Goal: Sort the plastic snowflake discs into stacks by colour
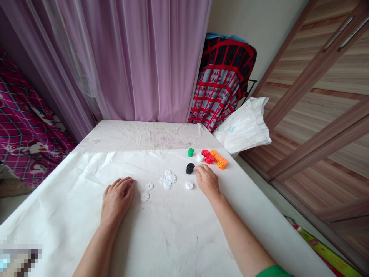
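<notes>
Creased white cover [161, 234] bears notched discs [167, 185]; left hand [117, 198] loosely spread, right hand [207, 179] grip unclear.

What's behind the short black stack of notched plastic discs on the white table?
Beyond the black stack are a small green plastic disc stack and, slightly right, a small white plastic disc stack. The white table surface immediately behind it is covered from view.
</notes>
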Demonstrator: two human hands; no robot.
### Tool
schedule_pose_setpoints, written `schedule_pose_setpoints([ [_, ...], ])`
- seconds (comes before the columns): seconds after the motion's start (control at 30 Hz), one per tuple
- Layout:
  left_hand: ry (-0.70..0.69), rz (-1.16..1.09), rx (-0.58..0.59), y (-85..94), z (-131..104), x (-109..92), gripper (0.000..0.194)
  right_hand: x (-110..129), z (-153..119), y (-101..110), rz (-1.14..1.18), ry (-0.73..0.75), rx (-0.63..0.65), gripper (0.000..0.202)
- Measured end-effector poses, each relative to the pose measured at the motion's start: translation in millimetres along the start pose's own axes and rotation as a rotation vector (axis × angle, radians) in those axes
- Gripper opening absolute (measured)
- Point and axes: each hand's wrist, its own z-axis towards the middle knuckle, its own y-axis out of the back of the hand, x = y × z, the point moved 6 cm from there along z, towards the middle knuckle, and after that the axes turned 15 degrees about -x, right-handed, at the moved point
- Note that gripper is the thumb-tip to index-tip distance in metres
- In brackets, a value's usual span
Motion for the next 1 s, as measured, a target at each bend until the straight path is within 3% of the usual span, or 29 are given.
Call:
schedule_pose_setpoints([
  [0.13, 0.003, 0.004, -0.004, 0.2, 0, -1, 0.036, -3, -11, 4, 0.061, -0.035, 0.009, 0.037],
  [0.27, 0.009, 0.006, 0.021, 0.1, 1, -1, 0.037, 0, -32, 4, 0.195, -0.093, 0.101, 0.022],
  [0.37, 0.009, 0.007, 0.035, -0.6, 0, -1, 0.039, 8, -43, 5, 0.236, -0.070, 0.138, 0.033],
  [0.63, 0.008, 0.001, 0.004, 0.0, 0, -2, 0.035, 18, -41, -3, 0.204, -0.071, 0.156, 0.032],
  [0.73, 0.012, 0.012, 0.013, 1.4, 1, -4, 0.036, 39, -44, -5, 0.265, -0.057, 0.187, 0.034],
  [1.0, 0.000, 0.014, 0.025, 1.4, 0, -4, 0.038, 126, -52, -20, 0.327, 0.066, 0.319, 0.024],
])
